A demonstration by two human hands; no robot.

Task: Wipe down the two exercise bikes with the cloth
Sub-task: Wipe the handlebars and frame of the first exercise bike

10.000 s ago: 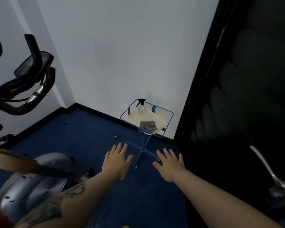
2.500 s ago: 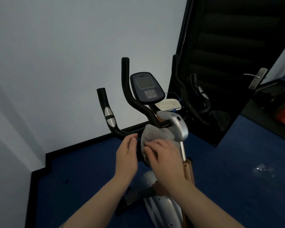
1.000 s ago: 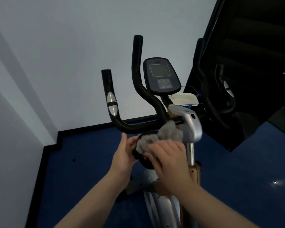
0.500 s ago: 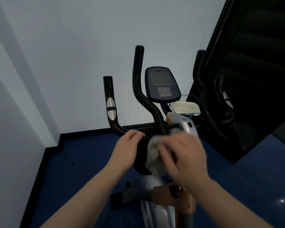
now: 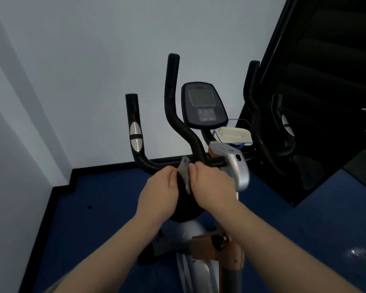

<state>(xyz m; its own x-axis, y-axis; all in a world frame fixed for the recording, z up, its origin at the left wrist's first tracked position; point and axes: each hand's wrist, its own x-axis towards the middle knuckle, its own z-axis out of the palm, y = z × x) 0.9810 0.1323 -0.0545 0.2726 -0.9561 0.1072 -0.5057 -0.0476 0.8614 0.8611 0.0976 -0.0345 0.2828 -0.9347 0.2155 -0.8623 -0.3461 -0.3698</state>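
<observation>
Since half a second ago, the right hand (image 5: 213, 185) is no longer spread flat over the bike, and both hands are now drawing the cloth (image 5: 184, 176) up between them into a thin, upright grey strip. Fingers of the left hand (image 5: 159, 193) and the right are pinching its limp, matte fabric just in front of the exercise bike (image 5: 199, 144), over the black rounded pad below the handlebar (image 5: 173, 115). Those foam-covered bars are curving up around a dark oval console (image 5: 204, 106), beside a smooth silver post cover (image 5: 238, 168).
</observation>
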